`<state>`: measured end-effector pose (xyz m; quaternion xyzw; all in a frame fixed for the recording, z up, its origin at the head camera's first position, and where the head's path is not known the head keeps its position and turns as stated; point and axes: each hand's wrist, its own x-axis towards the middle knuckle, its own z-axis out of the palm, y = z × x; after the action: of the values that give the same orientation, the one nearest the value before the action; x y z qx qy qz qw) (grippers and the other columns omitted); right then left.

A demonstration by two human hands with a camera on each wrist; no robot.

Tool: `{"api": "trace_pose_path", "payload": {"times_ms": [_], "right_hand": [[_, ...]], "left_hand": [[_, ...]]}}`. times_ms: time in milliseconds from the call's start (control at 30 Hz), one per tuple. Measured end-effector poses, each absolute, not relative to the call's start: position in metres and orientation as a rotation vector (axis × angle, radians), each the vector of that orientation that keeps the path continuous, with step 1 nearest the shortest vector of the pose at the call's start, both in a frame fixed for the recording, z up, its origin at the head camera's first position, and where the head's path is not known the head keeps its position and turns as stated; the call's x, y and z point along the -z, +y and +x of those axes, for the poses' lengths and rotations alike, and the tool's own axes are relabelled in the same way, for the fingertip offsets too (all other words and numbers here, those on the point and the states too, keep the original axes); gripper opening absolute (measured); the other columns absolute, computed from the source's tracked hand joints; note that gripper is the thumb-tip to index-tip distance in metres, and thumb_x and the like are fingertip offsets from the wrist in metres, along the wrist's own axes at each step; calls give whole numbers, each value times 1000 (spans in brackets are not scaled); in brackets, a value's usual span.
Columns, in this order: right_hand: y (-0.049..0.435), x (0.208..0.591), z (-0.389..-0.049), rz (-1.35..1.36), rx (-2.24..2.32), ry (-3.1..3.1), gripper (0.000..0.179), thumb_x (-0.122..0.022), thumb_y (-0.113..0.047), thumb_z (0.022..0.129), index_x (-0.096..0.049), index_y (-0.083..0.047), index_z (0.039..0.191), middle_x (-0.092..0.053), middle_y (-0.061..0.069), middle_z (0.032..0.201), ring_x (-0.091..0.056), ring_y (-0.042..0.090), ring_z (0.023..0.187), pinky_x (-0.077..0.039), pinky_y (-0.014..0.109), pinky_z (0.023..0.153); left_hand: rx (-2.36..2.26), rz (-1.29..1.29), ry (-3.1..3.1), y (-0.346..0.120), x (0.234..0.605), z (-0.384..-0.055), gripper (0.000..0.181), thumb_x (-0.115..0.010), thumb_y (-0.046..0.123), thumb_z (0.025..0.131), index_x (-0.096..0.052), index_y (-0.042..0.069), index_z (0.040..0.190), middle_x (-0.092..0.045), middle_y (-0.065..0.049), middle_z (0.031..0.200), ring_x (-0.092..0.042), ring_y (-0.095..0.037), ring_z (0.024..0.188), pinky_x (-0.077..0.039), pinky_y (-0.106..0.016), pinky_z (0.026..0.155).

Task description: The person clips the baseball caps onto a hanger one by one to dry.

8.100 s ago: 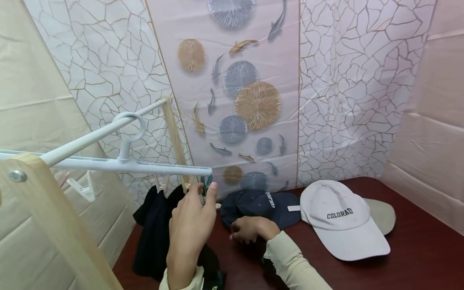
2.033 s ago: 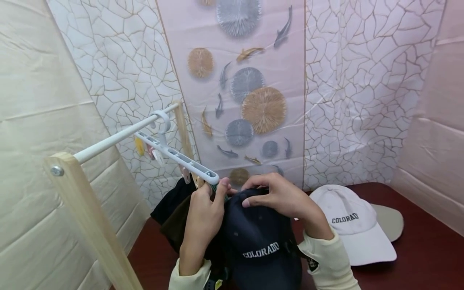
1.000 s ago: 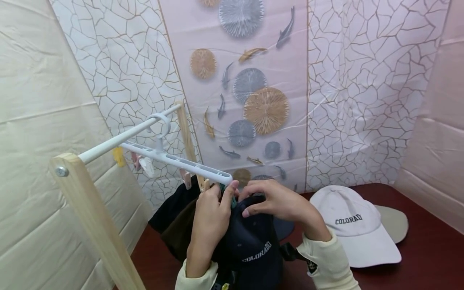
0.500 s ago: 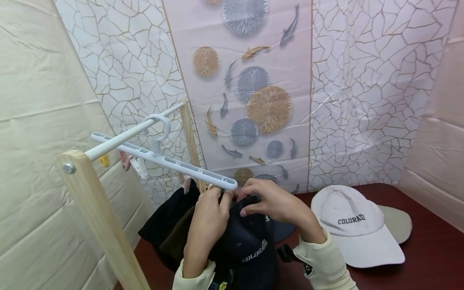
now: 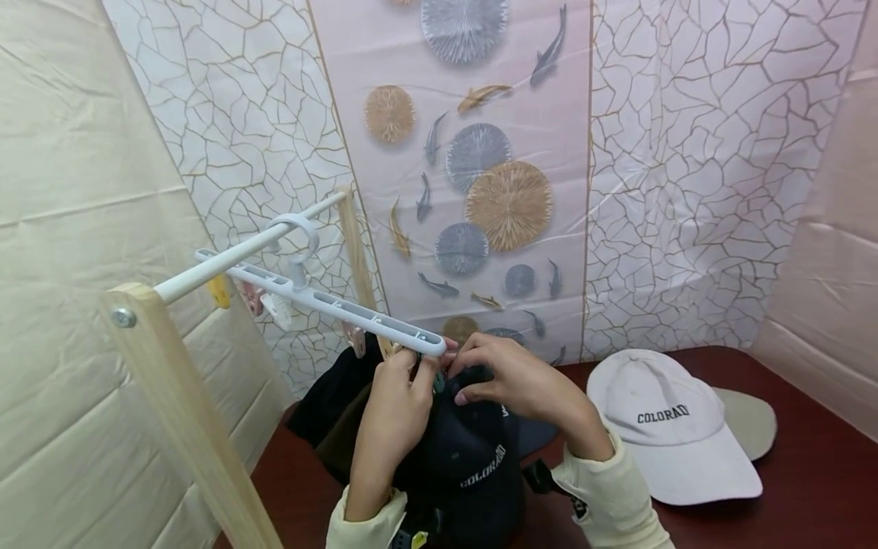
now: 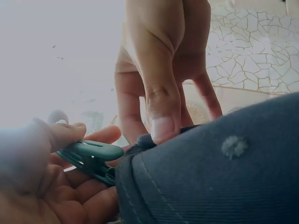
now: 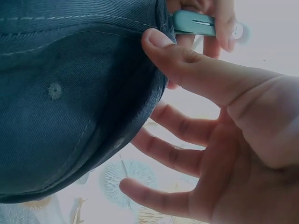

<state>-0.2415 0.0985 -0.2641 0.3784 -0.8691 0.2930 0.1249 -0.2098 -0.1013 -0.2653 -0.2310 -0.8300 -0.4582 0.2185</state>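
My left hand point(image 5: 394, 412) pinches a green clothespin point(image 6: 98, 151) under the near end of the white hanger point(image 5: 343, 309). A dark navy baseball cap point(image 5: 466, 450) with "COLORADO" lettering hangs below, held by my right hand point(image 5: 517, 381). In the right wrist view my thumb point(image 7: 163, 44) presses the gathered edge of the cap, its lower fingers spread. The clothespin lies right at that same edge, its tip overlapping the fabric in the left wrist view. A black hat point(image 5: 336, 389) and a brown one hang to the left, partly hidden behind my left hand.
A white cap point(image 5: 658, 419) lies over a beige cap point(image 5: 748, 419) on the dark red table point(image 5: 823, 488). Another navy brim point(image 5: 536, 436) shows behind the held cap. The hanger hooks on a white rod point(image 5: 240, 248) with a wooden post point(image 5: 185, 412); yellow, pink and white clothespins hang from it.
Since the oldest frame, my right hand has brought a navy cap up from the table to the green clothespin. The hanger has swung about its hook. Lately both hands have barely moved.
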Motion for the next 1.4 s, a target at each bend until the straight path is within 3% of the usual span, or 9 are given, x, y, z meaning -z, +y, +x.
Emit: {"api": "trace_pose_path", "payload": {"times_ms": [300,467,667,833,900,967,1067,1200,1400], "right_hand": [[103,268,-236,1050,-849,-2507,20,-85,-21,90,-80,-17,109,-65,-4,111,-63,18,105,-53,42,87],[104,269,-235,1055,-836,-2452,19,-86,-22,89,-80,-18,106,-65,-5,110,-62,17,103,-52,42,86],[103,270,-234,1076,-794,-2395,22,-86,-25,88,-81,-18,108,-65,-3,114,-62,16,104,-52,38,88],[103,269,-235,1104,-826,-2338,28,-87,-22,86,-82,-18,114,-63,2,124,-60,21,114,-52,44,96],[104,270,-236,1112,-855,-2314,28,-87,-20,85,-82,-18,113,-63,3,126,-60,23,117,-51,45,98],[105,270,-238,1126,-889,-2286,28,-87,-18,85,-81,-17,112,-62,4,127,-59,24,117,-51,45,98],[106,271,-240,1164,-924,-2236,30,-88,-14,84,-81,-14,113,-62,6,127,-60,25,117,-52,42,97],[105,267,-241,1209,-933,-2198,33,-89,-11,82,-81,-15,114,-62,6,130,-60,24,121,-51,43,99],[101,260,-242,1281,-1018,-2186,24,-87,-15,86,-80,-20,109,-60,4,136,-56,23,128,-49,41,104]], "left_hand": [[1305,-709,-2307,-97,268,-213,29,-49,24,114,-74,14,125,-68,-5,125,-63,-19,111,-49,-43,92],[1305,-706,-2335,-96,268,-214,30,-50,26,114,-72,10,126,-67,-8,124,-61,-20,106,-48,-42,89],[1307,-716,-2375,-97,266,-212,37,-49,36,113,-69,8,126,-62,-7,106,-55,-20,85,-45,-37,76],[1348,-715,-2397,-98,264,-208,37,-49,37,114,-67,11,133,-58,-5,105,-54,-21,87,-44,-37,76],[1365,-717,-2405,-100,267,-212,34,-48,39,114,-66,18,134,-56,-3,105,-54,-20,86,-45,-37,77],[1379,-731,-2418,-102,269,-213,34,-48,38,114,-65,19,136,-53,-4,97,-52,-19,76,-44,-35,71],[1409,-749,-2442,-104,267,-213,39,-49,44,113,-64,15,134,-48,-3,83,-43,-16,61,-41,-31,60],[1445,-783,-2478,-108,259,-206,49,-48,49,111,-61,4,124,-42,-1,72,-35,-14,55,-36,-30,54],[1487,-761,-2477,-117,257,-211,50,-47,60,108,-60,12,104,-39,4,68,-32,-11,55,-35,-30,55]]}}
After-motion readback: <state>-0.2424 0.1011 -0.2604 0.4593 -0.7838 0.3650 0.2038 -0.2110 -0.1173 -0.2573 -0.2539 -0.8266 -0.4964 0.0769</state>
